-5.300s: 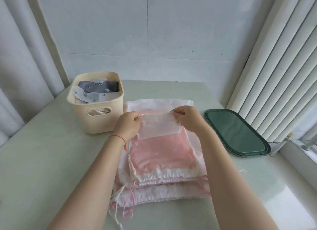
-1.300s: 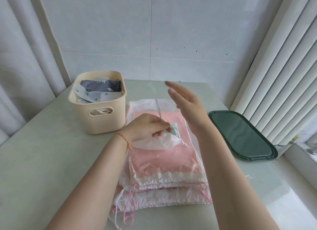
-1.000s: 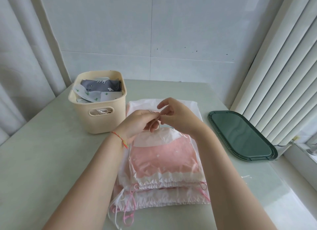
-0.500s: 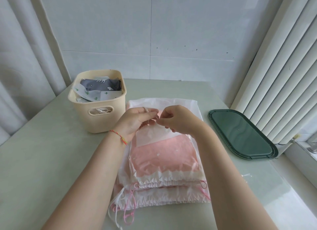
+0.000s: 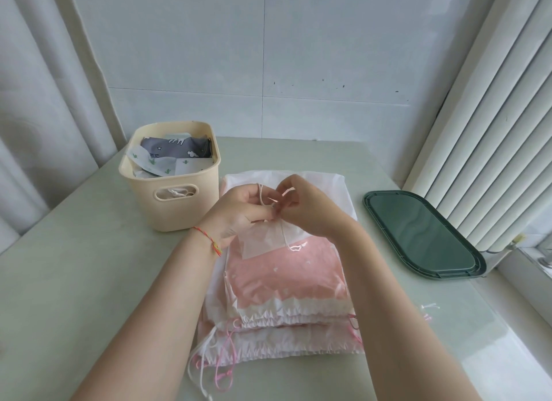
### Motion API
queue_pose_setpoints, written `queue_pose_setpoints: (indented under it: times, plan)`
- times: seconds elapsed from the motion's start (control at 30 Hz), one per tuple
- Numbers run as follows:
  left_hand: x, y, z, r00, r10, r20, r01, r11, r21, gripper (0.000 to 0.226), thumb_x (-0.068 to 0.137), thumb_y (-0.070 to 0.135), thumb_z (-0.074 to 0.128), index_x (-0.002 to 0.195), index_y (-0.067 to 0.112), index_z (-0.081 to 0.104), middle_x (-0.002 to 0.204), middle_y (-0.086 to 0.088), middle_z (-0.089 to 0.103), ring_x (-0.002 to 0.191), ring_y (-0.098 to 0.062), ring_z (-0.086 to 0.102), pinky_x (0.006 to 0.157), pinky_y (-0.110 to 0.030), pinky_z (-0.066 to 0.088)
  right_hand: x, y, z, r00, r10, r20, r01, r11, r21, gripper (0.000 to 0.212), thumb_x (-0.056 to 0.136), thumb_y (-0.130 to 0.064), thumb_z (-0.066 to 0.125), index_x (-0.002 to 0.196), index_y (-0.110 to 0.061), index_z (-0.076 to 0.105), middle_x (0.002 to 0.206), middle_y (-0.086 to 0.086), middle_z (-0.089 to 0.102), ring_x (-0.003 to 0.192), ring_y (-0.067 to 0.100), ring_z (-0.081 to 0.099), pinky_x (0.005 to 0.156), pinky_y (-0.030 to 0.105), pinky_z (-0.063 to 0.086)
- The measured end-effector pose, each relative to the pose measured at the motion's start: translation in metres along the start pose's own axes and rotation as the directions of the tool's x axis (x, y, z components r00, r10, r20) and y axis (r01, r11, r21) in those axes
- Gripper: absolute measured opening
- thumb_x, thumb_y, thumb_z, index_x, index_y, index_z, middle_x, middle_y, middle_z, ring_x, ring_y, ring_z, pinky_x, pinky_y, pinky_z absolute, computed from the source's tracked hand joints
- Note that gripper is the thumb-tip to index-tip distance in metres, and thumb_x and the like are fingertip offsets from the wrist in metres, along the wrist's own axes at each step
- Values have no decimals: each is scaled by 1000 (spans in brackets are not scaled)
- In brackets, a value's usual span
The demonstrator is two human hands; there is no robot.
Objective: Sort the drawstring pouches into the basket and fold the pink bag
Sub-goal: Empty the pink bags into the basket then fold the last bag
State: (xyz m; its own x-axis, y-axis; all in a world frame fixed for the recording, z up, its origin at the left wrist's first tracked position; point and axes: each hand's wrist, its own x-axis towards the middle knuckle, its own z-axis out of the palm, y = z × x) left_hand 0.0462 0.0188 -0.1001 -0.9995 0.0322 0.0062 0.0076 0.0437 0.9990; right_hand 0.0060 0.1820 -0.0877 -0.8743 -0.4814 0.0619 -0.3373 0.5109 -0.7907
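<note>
A stack of pink and white drawstring bags lies on the table in front of me. On top of it sits a small folded translucent white pouch. My left hand and my right hand meet above the pouch's far edge, both pinching its thin pale drawstring, which loops up between the fingers and trails down over the pouch. The cream basket stands just left of my hands and holds several folded pouches, grey and white with green prints.
A dark green oval tray lid lies to the right of the stack. Loose pink and white cords hang from the stack's near edge. Curtains flank the table on the left and vertical blinds on the right.
My right hand came down from the air to join the left at the small pouch's far edge. Both hands now work the drawstring there; the pouch stays on the stack.
</note>
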Motion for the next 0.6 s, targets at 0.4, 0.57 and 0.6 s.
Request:
queue_pose_setpoints:
  times: [0.4, 0.57, 0.6]
  plan:
    - [10, -10, 0, 940, 183, -287, -79, 937, 339, 25, 76, 5, 72, 72, 30, 70, 79, 4, 72, 69, -17, 62, 70, -32, 53, 3, 2, 3, 992, 61, -110, -41, 983, 176, 19, 86, -5, 58, 95, -22, 60, 84, -3, 74, 88, 19, 68, 75, 35, 50]
    - [9, -3, 8, 922, 269, -279, -165, 924, 346, 21, 78, 4, 74, 75, 24, 66, 70, 13, 64, 61, -6, 55, 63, -18, 45, 4, 5, 3, 985, 148, -91, -108, 931, 349, 19, 87, -19, 69, 105, -17, 62, 96, 3, 72, 81, 16, 66, 69, 26, 43]
    - [9, -3, 9, 921, 276, -274, -176, 924, 340, 19, 79, 5, 75, 76, 22, 67, 68, 12, 64, 58, -2, 56, 62, -15, 45, 4, 6, 4, 988, 147, -57, -113, 913, 393, 23, 86, -23, 72, 106, -17, 62, 97, 5, 74, 86, 20, 68, 72, 28, 44]
